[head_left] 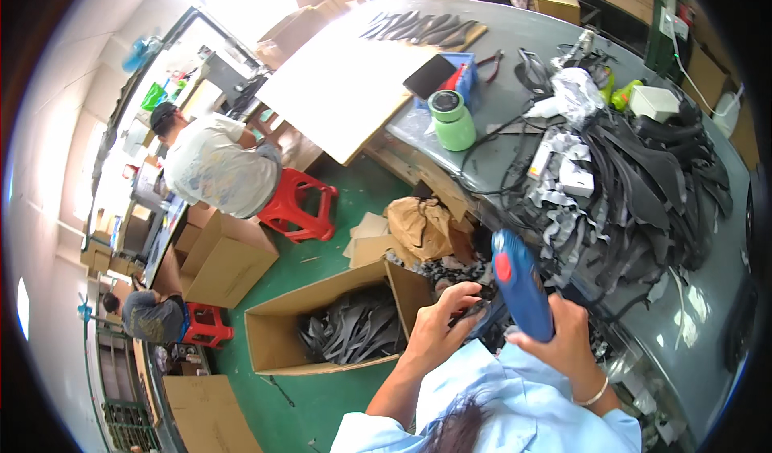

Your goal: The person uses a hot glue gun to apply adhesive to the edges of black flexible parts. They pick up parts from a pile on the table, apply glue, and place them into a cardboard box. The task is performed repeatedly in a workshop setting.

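Note:
My right hand (563, 336) is wrapped round a blue handheld power tool (524, 292) with a red button and a vented upper end. The tool stands tilted in front of my body, beside the table edge. Just left of it, my left hand (441, 328) is closed with its fingers curled round a small dark piece (469, 315), whose kind I cannot make out. A cardboard box (322, 363) full of dark grey strips (358, 324) stands on the floor to the left. On the table to the right lies a large heap of similar dark strips (635, 187).
The grey table (700, 332) also bears a green jar (452, 121), a blue bin (460, 79), pliers (491, 63) and a white board (330, 91). Brown paper (420, 224) lies below its edge. Two people sit on red stools (299, 203) at the left, near an open box (229, 260).

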### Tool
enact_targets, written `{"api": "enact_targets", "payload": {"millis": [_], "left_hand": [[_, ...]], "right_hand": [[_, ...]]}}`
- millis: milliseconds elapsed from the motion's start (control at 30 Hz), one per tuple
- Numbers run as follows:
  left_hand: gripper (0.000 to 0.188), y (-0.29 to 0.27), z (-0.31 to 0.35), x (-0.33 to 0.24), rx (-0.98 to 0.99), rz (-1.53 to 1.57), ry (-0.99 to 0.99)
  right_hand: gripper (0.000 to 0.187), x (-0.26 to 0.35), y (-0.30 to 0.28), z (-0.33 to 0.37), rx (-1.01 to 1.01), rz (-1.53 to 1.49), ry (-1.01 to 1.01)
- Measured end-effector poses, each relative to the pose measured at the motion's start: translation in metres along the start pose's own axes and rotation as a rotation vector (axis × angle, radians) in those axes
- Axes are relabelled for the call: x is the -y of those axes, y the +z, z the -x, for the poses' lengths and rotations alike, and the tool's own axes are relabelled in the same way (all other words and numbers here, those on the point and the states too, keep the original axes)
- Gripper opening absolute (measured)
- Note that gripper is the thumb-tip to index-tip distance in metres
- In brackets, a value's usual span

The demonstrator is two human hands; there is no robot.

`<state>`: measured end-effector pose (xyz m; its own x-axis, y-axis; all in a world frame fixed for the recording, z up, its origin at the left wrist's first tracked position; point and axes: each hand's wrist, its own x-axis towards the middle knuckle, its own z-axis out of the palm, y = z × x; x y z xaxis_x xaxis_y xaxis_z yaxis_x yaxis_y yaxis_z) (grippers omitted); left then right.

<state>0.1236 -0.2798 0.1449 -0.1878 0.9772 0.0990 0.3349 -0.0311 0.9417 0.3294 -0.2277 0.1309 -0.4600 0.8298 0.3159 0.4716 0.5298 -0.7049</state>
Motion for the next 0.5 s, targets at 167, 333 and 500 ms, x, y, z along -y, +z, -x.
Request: {"api": "enact_targets", "payload": {"millis": [167, 333, 500], "left_hand": [[0.016, 0.015, -0.011, -0.007, 0.232, -0.076, 0.214], [0.017, 0.026, -0.013, -0.009, 0.166, -0.002, 0.073], [0.023, 0.039, 0.002, -0.005, -0.307, 0.213, 0.412]], "right_hand": [[0.038, 0.004, -0.005, -0.024, 0.036, -0.329, 0.126], [0.031, 0.000, -0.008, -0.026, 0.062, -0.426, 0.195], [0.028, 0.002, -0.008, -0.027, -0.054, -0.526, 0.349]]}}
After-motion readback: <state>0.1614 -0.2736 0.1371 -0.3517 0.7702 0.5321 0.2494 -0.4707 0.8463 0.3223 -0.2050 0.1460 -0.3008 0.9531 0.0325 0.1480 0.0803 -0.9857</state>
